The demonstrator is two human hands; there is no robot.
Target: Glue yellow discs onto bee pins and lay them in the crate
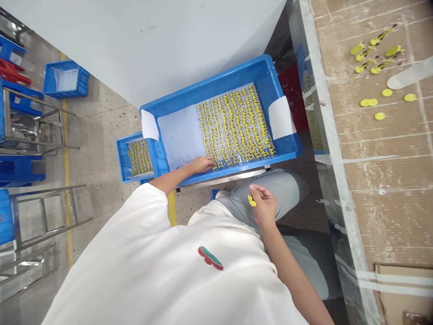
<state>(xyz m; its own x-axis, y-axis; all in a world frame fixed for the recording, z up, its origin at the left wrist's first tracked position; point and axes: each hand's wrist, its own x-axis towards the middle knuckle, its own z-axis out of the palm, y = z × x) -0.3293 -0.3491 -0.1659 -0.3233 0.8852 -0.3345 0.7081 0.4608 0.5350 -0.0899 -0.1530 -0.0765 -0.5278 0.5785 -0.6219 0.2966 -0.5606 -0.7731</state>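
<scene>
My left hand [202, 164] reaches into a blue crate [264, 70] lined with white paper and rests on the near end of rows of small yellow parts [235, 126]; its fingers are curled at the last row, and I cannot make out what they hold. My right hand [263, 204] hovers over my grey-trousered knee, pinching one small yellow piece [251, 201] between thumb and fingers. The crate stands beside my seat, left of a workbench.
A workbench [379, 180] covered with taped cardboard runs along the right, with loose yellow parts [375, 56] and discs on it. A second blue crate [135, 158] of yellow parts sits lower on the floor. Metal stools and more blue bins stand at the left.
</scene>
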